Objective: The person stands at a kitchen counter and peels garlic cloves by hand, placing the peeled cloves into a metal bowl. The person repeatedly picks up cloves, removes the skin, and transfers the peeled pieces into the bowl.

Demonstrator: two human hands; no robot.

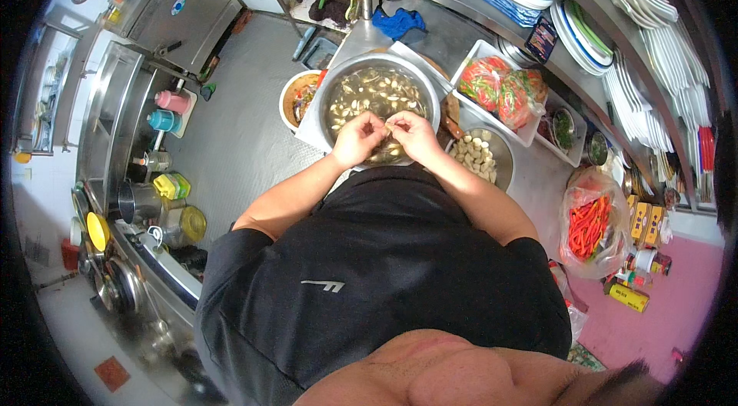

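My left hand (361,139) and my right hand (411,134) meet over the near side of a large metal basin (327,74). Thumbs and fingertips pinch a small pale piece between them, apparently a garlic clove (388,126), mostly hidden by the fingers. Murky water in the basin carries many loose garlic cloves (369,89) and bits of skin. To the right of my right forearm stands a metal bowl (505,155) holding pale peeled cloves (474,157).
A knife with a wooden handle (454,128) lies between basin and bowl. Beyond are a white tray (470,57) with bagged cut peppers (490,80) and a blue cloth (398,22). A scrap bucket (286,106) stands left. Plates fill the shelf (461,5); bagged red chillies (587,227) sit right.
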